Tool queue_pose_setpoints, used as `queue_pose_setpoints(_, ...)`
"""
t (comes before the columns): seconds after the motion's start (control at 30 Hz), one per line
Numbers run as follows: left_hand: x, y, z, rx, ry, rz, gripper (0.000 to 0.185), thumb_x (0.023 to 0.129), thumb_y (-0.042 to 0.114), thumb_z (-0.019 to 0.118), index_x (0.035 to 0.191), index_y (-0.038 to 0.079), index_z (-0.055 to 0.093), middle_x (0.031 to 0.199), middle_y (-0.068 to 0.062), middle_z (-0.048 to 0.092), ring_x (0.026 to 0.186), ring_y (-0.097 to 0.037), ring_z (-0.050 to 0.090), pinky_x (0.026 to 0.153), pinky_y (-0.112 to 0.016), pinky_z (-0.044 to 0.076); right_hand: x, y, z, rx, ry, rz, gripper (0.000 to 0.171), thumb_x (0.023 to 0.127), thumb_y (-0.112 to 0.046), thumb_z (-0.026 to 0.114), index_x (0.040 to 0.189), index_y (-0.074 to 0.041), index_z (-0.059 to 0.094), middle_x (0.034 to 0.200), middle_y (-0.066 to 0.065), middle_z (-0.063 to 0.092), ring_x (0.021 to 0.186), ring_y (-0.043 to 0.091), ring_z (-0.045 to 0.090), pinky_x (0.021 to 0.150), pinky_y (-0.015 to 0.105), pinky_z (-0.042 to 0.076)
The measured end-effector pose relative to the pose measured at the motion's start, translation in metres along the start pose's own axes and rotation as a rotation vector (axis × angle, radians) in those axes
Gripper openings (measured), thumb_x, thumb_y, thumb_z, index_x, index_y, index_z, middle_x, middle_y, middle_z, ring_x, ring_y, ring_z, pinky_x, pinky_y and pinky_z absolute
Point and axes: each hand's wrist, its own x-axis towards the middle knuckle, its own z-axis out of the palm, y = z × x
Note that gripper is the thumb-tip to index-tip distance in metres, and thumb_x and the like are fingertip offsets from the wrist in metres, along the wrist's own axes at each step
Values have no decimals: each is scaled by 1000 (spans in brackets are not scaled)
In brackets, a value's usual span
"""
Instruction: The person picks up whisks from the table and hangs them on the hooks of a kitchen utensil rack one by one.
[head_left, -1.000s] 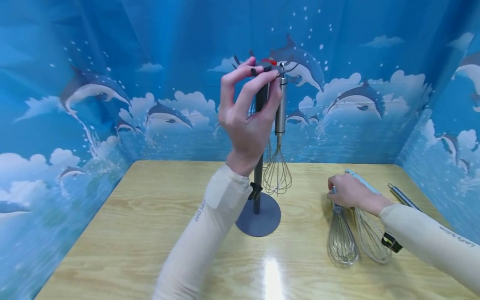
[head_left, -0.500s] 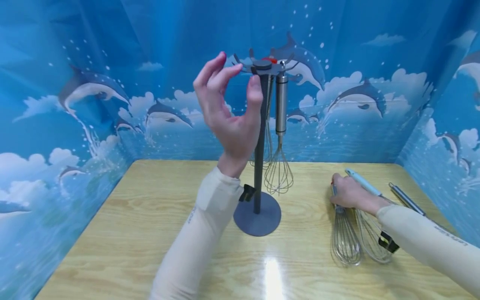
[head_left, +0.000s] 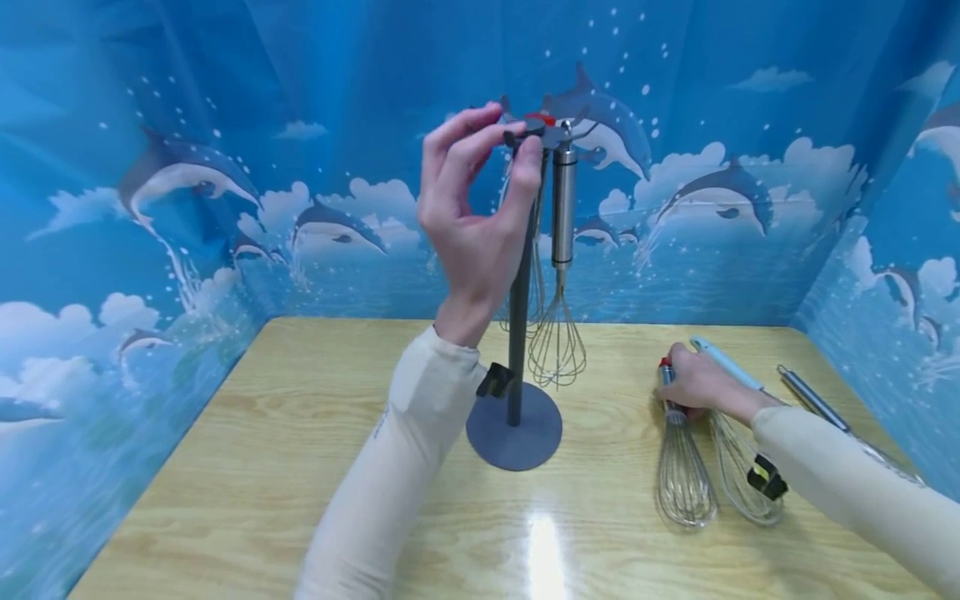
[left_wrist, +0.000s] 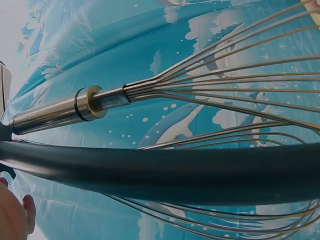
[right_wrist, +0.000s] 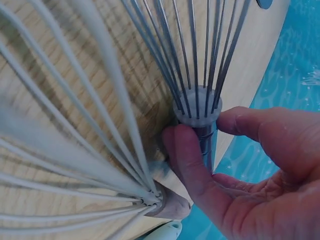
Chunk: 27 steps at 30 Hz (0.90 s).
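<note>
A dark grey stand (head_left: 514, 429) has a pole and a hooked disc on top (head_left: 542, 127). A steel-handled whisk (head_left: 562, 208) hangs from it, and a second whisk (head_left: 536, 287) hangs behind the pole. My left hand (head_left: 513, 142) is raised and pinches the disc between fingers and thumb. The left wrist view shows the pole (left_wrist: 160, 172) and the hanging whisk's handle (left_wrist: 50, 112) close up. My right hand (head_left: 678, 383) grips the handle of a red-tipped whisk (head_left: 682, 479) lying on the table. In the right wrist view, finger and thumb pinch that handle (right_wrist: 202, 132) just below the wires.
A whisk with a light blue handle (head_left: 738, 479) lies right beside the held one. A third steel handle (head_left: 813, 400) lies near the table's right edge. The wooden table (head_left: 262, 467) is walled by blue dolphin-print sheets (head_left: 150, 208) on three sides.
My left hand let go of the stand's top, opened to the left, then came back and pinches it again. My right hand shifted on the lying whisk, whose red tip now shows.
</note>
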Motion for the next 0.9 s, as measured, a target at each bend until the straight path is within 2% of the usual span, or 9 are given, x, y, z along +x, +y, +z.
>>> queue_pose_setpoints(0.17, 1, -1, 2, -21, 11, 25, 21, 87, -6, 70, 105, -16, 65, 116, -36, 56, 118, -40, 59, 105, -40, 58, 1, 1, 0, -1, 18, 10, 53, 93, -16, 66, 127, 14, 38, 89, 23, 61, 60, 20, 64, 50, 33, 59)
queue_pose_setpoints(0.4, -1, -1, 3, -28, 26, 28, 16, 87, -7, 69, 100, -16, 65, 110, -36, 54, 112, -43, 61, 103, -41, 59, -1, -4, 3, -1, 88, -30, 65, 92, -22, 67, 136, 12, 33, 81, 15, 61, 56, 17, 55, 48, 30, 48)
queue_pose_setpoints(0.6, -2, -2, 4, -62, 31, 25, 16, 86, -9, 69, 99, -18, 64, 108, -36, 54, 107, -49, 61, 101, -41, 60, -5, -13, 3, 76, 179, -86, 64, 93, -16, 67, 140, 10, 34, 79, 17, 68, 56, 18, 63, 49, 31, 53)
queue_pose_setpoints(0.7, -2, -3, 4, -69, 29, 27, 16, 86, -9, 69, 98, -18, 64, 108, -36, 54, 106, -52, 60, 100, -41, 61, -9, -18, 3, 118, 215, -104, 63, 92, -14, 67, 141, 8, 34, 84, 21, 72, 58, 18, 67, 49, 32, 55)
queue_pose_setpoints(0.9, -2, -3, 4, -58, 23, 26, 16, 86, -8, 69, 98, -17, 65, 107, -35, 53, 107, -48, 62, 100, -40, 61, -13, -25, -2, 147, 287, -128, 66, 92, -16, 69, 144, 5, 33, 90, 22, 73, 59, 17, 65, 49, 33, 53)
